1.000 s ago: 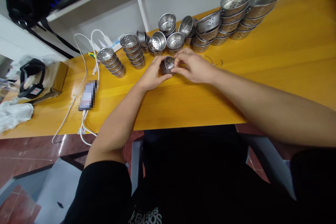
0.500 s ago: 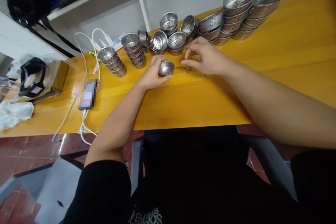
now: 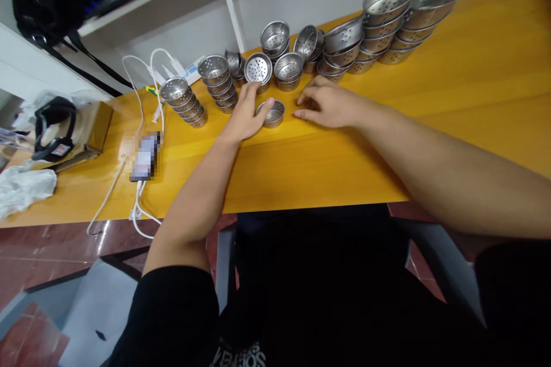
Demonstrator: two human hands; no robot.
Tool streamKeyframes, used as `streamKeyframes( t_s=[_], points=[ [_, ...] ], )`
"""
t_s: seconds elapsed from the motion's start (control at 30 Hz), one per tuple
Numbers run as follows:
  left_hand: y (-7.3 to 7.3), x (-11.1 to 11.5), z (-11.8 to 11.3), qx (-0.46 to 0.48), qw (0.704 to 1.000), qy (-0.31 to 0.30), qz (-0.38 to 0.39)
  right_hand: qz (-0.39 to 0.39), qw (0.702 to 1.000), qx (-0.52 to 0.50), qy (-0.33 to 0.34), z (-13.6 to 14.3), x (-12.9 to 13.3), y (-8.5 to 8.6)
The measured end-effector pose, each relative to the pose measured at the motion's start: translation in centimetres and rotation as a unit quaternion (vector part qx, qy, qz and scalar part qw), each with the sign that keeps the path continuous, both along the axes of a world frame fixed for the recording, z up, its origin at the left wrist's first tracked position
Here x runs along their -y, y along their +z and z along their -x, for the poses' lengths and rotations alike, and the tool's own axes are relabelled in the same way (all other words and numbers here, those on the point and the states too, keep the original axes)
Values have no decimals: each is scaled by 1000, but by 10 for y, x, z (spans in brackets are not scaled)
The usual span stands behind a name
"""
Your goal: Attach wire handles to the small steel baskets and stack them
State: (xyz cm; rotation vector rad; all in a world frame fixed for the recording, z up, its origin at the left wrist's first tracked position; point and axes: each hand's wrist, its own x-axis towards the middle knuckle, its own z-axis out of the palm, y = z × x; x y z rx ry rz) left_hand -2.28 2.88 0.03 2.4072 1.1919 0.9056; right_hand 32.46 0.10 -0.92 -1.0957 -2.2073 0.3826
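Observation:
A small perforated metal cup (image 3: 274, 115) stands upright on the table between my hands. My left hand (image 3: 247, 116) is open at its left side, thumb at the rim and the longer fingers reaching toward another perforated cup (image 3: 258, 70) behind. I cannot tell whether those fingertips touch that cup. To the right of the small cup, my right hand (image 3: 326, 104) hovers low over the table, fingers curved and apart from the thumb. The thin metal pieces seen there earlier are hidden behind it.
Stacked cups (image 3: 185, 102) stand at the left, and larger stacked bowls (image 3: 390, 17) at the back right. A phone (image 3: 145, 156) with white cables lies on the left. Headphones (image 3: 54, 129) rest on a box. A white shelf (image 3: 228, 0) borders the back.
My left hand has loosened from the small cup and shifted slightly left. My right hand has lowered over the thin metal pieces. The cup behind my left hand now sits at a different tilt.

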Motion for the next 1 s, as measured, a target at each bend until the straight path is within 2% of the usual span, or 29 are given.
streamKeyframes(
  t_s=[0.2,0.4,0.77,1.0],
  points=[
    [-4,-4,3,12,1000,-18,-4,-5,1000,-2,3,-2,-1,-1],
    [-10,-10,6,18,1000,-11,8,17,1000,-9,15,0,3,3],
    [7,3,7,19,999,-10,-33,-13,1000,-18,4,3,12,16],
    [9,7,7,13,999,-12,-48,-18,999,-26,12,7,19,24]
  ],
)
